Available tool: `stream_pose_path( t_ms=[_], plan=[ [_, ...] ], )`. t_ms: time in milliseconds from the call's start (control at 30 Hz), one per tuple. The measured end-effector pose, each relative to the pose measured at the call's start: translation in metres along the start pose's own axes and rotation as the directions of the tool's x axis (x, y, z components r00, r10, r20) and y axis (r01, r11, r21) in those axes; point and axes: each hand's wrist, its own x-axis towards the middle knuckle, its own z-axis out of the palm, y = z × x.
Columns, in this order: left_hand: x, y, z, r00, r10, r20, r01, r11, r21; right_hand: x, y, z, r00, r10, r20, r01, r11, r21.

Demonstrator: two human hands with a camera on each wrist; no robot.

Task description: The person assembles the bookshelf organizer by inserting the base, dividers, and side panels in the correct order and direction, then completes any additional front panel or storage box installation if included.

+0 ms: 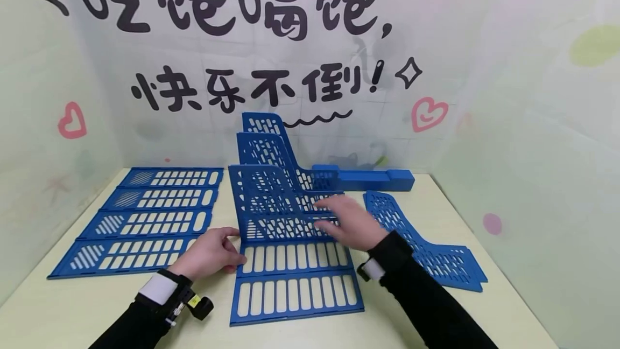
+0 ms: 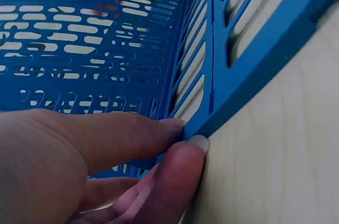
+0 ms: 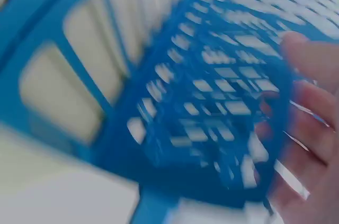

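Note:
A blue plastic file rack stands partly assembled, its slotted base (image 1: pixel 297 298) flat on the table and several cut-out dividers upright on it. At the base's left edge, my left hand (image 1: pixel 213 252) pinches the rim between thumb and index fingertip (image 2: pixel 172 128), beside the foot of the front divider (image 1: pixel 259 193). My right hand (image 1: pixel 351 223), blurred, is at that divider's low right part. Its thumb and fingers are parted and loosely straddle the edge; some fingers (image 3: pixel 304 128) lie behind the panel. Firm contact there cannot be made out.
Several blue slatted panels (image 1: pixel 160 223) lie in a row at the left. A loose divider (image 1: pixel 436 263) rests flat at the right, and a long blue piece (image 1: pixel 373 181) lies at the back. Printed fabric walls (image 1: pixel 523 123) enclose the wooden table (image 1: pixel 387 322).

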Motion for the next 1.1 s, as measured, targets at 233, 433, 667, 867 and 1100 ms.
stream_pose_path(
  t_ms=[233,433,667,867,1100],
  plan=[
    [-0.004,0.002,0.001,0.996,-0.082,-0.029,0.081,0.997,-0.01,-0.06,0.079,-0.055,0.962,0.247,-0.116,-0.251,0.968,-0.019],
    [-0.005,0.007,0.005,0.994,-0.108,-0.035,0.107,0.994,-0.029,-0.114,0.13,-0.069,0.878,0.473,0.074,-0.464,0.878,-0.116],
    [-0.001,0.005,0.004,0.993,-0.09,-0.075,0.088,0.996,-0.026,-0.13,0.136,-0.06,0.793,0.588,0.161,-0.574,0.809,-0.127],
    [-0.002,0.001,0.001,0.991,-0.098,-0.087,0.096,0.995,-0.024,-0.121,0.126,-0.051,0.727,0.65,0.222,-0.628,0.76,-0.17],
    [-0.002,0.001,0.004,0.992,-0.107,-0.071,0.103,0.993,-0.054,-0.121,0.127,-0.046,0.7,0.68,0.217,-0.664,0.732,-0.151]
  ],
)
